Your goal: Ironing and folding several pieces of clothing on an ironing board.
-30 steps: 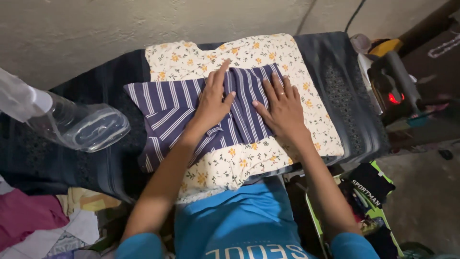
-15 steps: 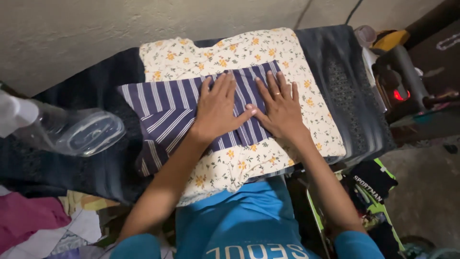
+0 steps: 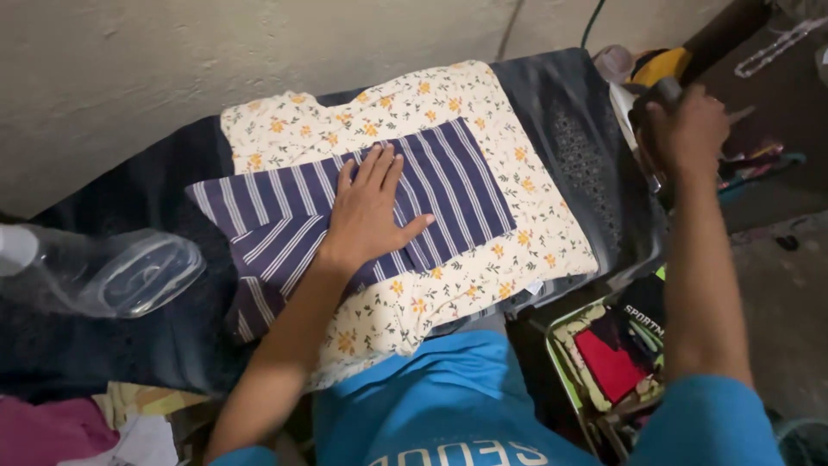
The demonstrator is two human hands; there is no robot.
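So the big change vs a sec ago: both hands were flat on the striped cloth, smoothing it. Now only the left hand stays there, fingers spread and open, palm pressing the fabric down, not gripping anything. The right hand has left the cloth and gone over to the far right, where it's wrapped around the handle of the iron. Fingers look clenched on it, tho the iron itself is mostly hidden behind the hand, so I can't see much more than the dark handle.

My read: smoothing is prob done and pressing comes next, w/ the left hand keeping the piece from shifting.

Striped cloth is navy w/ white lines, lying folded on top of a cream floral cloth w/ yellow flowers, roughly mid-surface.

Surface: a dark padded ironing board, not rly a counter, pushed up against a rough pale wall. A clear plastic bottle lies on its side at the left end. Below right there's a green-rimmed basket w/ clothes in it, and more loose clothes are piled bottom left. A cable runs up the wall near the top.
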